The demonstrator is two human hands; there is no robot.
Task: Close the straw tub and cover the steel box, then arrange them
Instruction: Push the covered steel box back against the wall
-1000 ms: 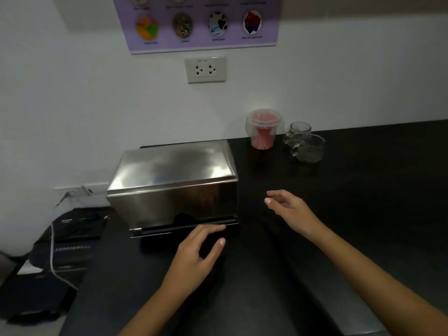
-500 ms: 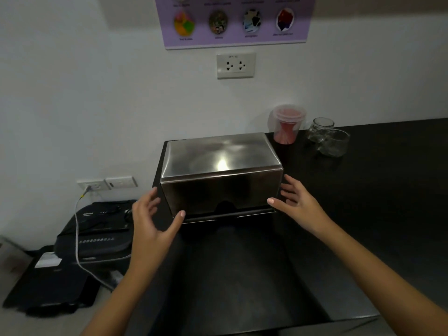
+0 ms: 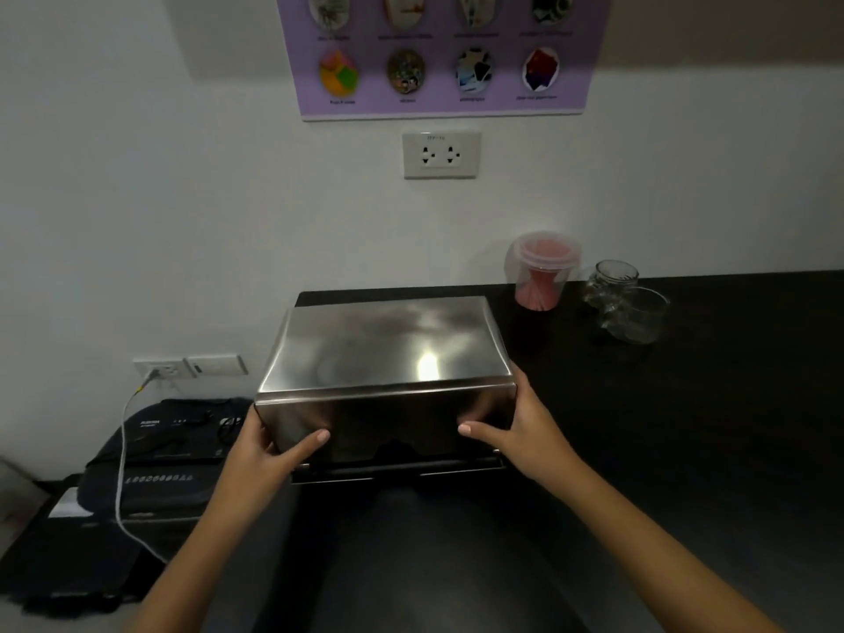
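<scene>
The steel box (image 3: 388, 376) sits covered at the dark surface's (image 3: 685, 450) back-left corner. Left hand (image 3: 265, 450) and right hand (image 3: 525, 431) each grip its front corners. Behind-right of the box stands the straw tub (image 3: 541, 271), lid on.

Rectangular polished stainless-steel box (image 3: 388, 372) with its cover on, standing upright at the black counter's left rear corner, clear round plastic tub of pink-red straws (image 3: 541, 271), lid on, upright against the wall, right of and behind the box
</scene>
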